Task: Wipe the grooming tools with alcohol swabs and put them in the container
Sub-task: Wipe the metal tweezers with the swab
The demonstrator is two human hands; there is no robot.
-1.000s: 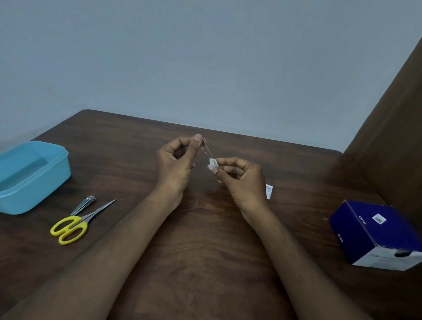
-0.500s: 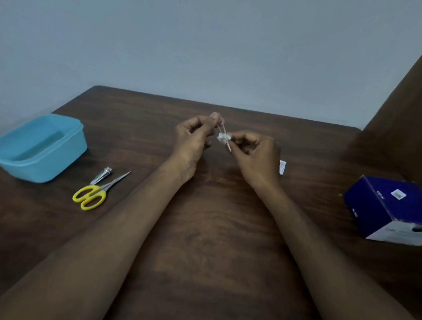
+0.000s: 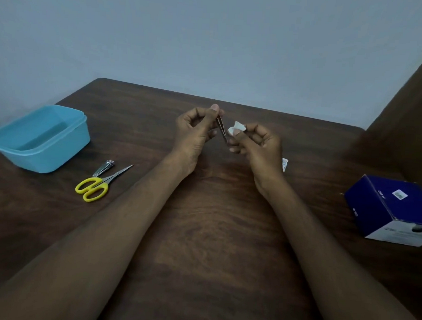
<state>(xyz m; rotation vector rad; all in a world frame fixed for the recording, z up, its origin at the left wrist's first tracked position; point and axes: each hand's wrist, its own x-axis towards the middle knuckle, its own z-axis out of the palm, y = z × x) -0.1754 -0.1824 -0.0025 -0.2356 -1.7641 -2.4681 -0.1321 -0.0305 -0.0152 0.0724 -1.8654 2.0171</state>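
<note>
Head view: we see the left hand (image 3: 194, 130) pinching the tweezers (image 3: 222, 130) above the table (image 3: 202, 220), and the right hand (image 3: 256, 142) pinching a white swab (image 3: 236, 131) just beside them. Nail clipper (image 3: 103, 167) and scissors (image 3: 100, 185) lie near the blue container (image 3: 40, 138), left.

Your dark wooden table (image 3: 209, 232) carries a blue container (image 3: 40, 138) at far left, nail clippers (image 3: 103, 167) just beside yellow-handled scissors (image 3: 100, 185), a torn white wrapper (image 3: 285, 163), and a navy box (image 3: 391, 209) at right.
</note>
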